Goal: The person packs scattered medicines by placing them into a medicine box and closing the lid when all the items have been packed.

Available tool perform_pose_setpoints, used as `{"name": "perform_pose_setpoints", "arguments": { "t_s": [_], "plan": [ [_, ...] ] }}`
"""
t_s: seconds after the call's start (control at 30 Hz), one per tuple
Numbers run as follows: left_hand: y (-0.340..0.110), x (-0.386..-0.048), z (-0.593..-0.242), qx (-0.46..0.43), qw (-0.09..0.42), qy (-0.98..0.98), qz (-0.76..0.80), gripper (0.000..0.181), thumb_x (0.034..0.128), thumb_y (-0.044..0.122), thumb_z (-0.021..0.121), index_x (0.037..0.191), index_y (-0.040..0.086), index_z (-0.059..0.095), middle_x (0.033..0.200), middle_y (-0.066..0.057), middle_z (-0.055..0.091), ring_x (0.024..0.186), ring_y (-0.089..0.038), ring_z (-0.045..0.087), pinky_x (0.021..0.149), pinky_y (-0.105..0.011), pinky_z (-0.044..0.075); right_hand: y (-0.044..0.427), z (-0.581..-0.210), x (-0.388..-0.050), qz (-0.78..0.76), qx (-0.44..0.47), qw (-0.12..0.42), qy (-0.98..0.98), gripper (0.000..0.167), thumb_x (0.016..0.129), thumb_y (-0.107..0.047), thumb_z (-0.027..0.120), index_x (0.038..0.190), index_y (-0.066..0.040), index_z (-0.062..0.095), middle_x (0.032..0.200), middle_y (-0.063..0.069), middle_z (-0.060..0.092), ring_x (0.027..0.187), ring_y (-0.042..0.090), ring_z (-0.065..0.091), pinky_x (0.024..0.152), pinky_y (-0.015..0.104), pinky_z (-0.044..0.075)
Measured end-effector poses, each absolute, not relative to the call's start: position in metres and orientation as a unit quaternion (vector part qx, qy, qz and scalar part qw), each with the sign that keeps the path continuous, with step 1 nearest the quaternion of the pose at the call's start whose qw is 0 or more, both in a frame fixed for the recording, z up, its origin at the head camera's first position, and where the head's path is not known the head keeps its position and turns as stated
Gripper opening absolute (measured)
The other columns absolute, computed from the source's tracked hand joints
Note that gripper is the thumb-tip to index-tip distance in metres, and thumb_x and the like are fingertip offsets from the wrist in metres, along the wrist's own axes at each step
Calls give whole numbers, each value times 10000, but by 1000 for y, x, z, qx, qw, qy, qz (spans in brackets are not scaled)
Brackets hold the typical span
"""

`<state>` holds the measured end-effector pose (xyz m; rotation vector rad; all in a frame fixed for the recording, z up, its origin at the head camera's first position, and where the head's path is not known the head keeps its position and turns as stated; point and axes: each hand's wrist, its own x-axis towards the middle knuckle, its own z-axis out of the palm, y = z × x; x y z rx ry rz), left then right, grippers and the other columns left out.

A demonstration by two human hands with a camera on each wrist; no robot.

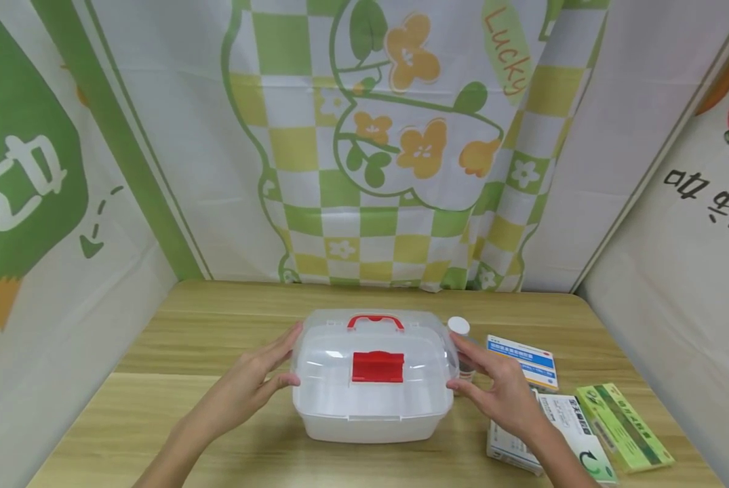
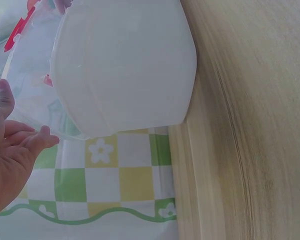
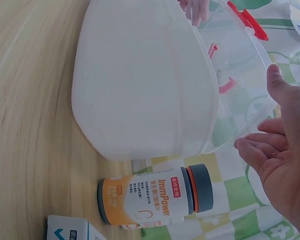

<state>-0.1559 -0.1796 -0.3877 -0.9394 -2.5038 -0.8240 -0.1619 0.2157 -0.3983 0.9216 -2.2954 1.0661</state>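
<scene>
Left hand (image 1: pixel 248 381) and right hand (image 1: pixel 506 388) grip red-latched, rounded translucent plastic box (image 1: pixel 373 398); blue-white rectangular cardboard carton (image 1: pixel 525 362) still outside, three o'clock.

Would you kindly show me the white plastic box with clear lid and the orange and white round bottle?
White plastic box with clear lid (image 1: pixel 373 430): head view, lower front wall.
Orange and white round bottle (image 3: pixel 151 198): right wrist view, its label.
</scene>
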Motion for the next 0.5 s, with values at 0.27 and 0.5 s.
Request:
{"name": "perform_pose_setpoints", "arguments": {
  "t_s": [0.27, 0.5],
  "plan": [
    [-180, -156, -382, -325, 154, -884, -299, 714, 889, 204, 684, 1498, -32, 395, 1471, -256, 480, 1184, -345, 649, 969, -501, 533, 220, -395, -165, 390, 356, 217, -821, 652, 765, 49, 793, 1374, 43, 558, 1262, 270, 652, 1054, 136, 715, 869, 135, 552],
    [-180, -160, -379, -326, 147, -880, -311, 684, 888, 161, 691, 1470, -71, 415, 1435, -290, 495, 1159, -379, 653, 946, -460, 548, 223, -394, -167, 364, 337, 215, -841, 627, 775, 6, 805, 1363, 6, 587, 1234, 212, 690, 1037, 154, 721, 804, 274, 612]
  ]
}}
